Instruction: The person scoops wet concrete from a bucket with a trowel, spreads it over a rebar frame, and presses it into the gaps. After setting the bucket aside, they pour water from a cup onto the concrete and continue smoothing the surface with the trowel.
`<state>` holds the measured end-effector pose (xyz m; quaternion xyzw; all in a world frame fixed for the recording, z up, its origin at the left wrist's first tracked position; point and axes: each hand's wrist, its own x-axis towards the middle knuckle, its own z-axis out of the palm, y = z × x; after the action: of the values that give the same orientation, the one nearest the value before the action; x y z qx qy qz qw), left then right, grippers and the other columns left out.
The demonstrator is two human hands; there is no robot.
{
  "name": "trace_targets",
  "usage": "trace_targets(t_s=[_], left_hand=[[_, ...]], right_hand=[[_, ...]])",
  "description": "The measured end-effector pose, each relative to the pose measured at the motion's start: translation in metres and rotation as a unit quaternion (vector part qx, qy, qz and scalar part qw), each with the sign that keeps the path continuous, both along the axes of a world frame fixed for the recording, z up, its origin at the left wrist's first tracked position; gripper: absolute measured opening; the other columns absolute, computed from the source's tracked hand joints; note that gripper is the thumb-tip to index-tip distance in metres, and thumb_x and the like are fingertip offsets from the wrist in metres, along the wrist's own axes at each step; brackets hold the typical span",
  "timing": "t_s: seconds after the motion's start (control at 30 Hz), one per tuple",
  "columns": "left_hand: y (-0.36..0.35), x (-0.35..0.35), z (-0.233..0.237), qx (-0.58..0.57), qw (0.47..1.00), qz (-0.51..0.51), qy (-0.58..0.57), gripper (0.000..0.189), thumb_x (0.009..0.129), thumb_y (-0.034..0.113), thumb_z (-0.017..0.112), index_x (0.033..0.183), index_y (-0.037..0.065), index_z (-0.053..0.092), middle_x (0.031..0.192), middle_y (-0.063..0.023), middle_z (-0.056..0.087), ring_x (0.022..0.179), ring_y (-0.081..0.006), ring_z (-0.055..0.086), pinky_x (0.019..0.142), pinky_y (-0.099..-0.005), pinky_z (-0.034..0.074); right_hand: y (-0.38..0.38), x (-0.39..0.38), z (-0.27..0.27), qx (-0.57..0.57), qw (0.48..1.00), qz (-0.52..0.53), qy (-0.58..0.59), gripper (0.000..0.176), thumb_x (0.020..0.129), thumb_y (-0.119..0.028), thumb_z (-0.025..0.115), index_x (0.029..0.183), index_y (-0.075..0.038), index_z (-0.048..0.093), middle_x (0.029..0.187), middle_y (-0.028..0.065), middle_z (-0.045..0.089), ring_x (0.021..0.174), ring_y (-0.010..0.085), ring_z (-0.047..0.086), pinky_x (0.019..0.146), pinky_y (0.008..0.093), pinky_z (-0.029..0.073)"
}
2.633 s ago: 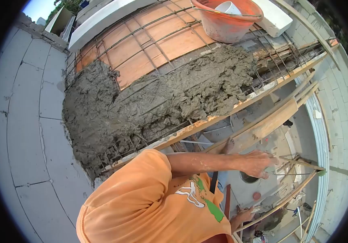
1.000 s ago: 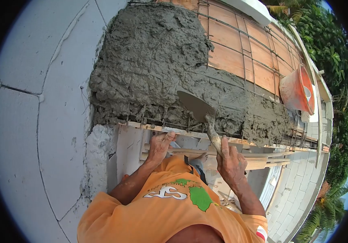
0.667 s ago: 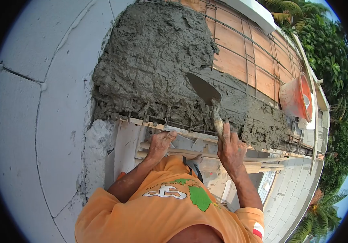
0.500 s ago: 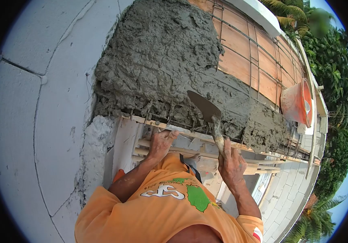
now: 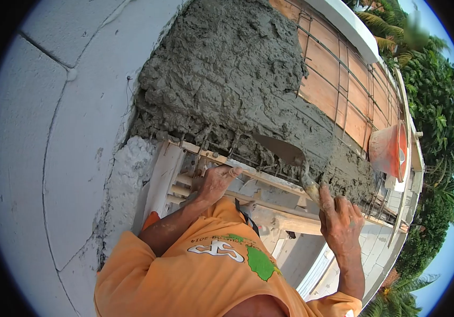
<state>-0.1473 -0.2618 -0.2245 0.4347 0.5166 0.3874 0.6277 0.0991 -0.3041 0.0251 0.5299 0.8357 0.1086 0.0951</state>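
Presently the right hand [image 5: 340, 222] is wrapped tight around the handle of a trowel [image 5: 290, 156], fingers closed on the grip; the trowel's pointed blade lies flat on the wet concrete [image 5: 227, 79], near its lower edge, tip pointing left; the handle slants down and right into the fist. The left hand [image 5: 213, 182] grasps the wooden edge board [image 5: 258, 173] that runs along the underside of the concrete, fingers curled over its lip and thumb out of sight; the two hands are well apart along this board. The concrete lies heaped and rough over a rebar grid [image 5: 343, 90]; bare bars cross the plywood form [image 5: 324, 92] to the right. An orange bucket [image 5: 388, 150] sits on the form beyond the concrete. A white block wall [image 5: 52, 132] borders the concrete on the left; the person's orange shirt [image 5: 200, 274] fills the bottom; green trees [image 5: 436, 105] stand at the right edge.
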Motion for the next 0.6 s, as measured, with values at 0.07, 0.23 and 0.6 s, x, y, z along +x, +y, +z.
trace_targets(t_s=[0.07,0.23,0.6], left_hand=[[0.004,-0.006,0.004,0.003,0.999,-0.045,0.028,0.071,0.087,0.066,0.064,0.082,-0.004,0.071,0.067,-0.0028,0.059,0.067,-0.0109,0.051,0.063,-0.0300,0.044],[0.004,-0.008,0.010,-0.008,0.998,-0.053,0.027,0.071,0.087,0.066,0.064,0.077,-0.004,0.068,0.062,-0.0006,0.051,0.065,-0.0107,0.045,0.059,-0.0312,0.041],[0.008,-0.013,0.010,0.017,0.996,-0.084,0.038,0.062,0.092,0.057,0.063,0.087,-0.005,0.071,0.060,-0.0102,0.056,0.062,-0.0130,0.047,0.059,-0.0356,0.044]], right_hand=[[0.013,-0.011,0.018,-0.024,0.998,0.035,-0.044,0.063,0.079,-0.002,0.065,0.141,-0.007,0.052,0.076,0.0055,0.052,0.064,0.0198,0.056,0.057,0.0337,0.044],[0.057,-0.079,0.039,-0.109,0.953,0.176,-0.223,0.055,0.080,-0.004,0.062,0.133,0.007,0.054,0.077,0.0048,0.055,0.071,0.0171,0.056,0.058,0.0309,0.045],[0.087,-0.103,0.071,-0.122,0.960,0.180,-0.178,0.045,0.081,-0.007,0.062,0.123,0.008,0.058,0.072,0.0049,0.058,0.069,0.0196,0.064,0.057,0.0322,0.049]])
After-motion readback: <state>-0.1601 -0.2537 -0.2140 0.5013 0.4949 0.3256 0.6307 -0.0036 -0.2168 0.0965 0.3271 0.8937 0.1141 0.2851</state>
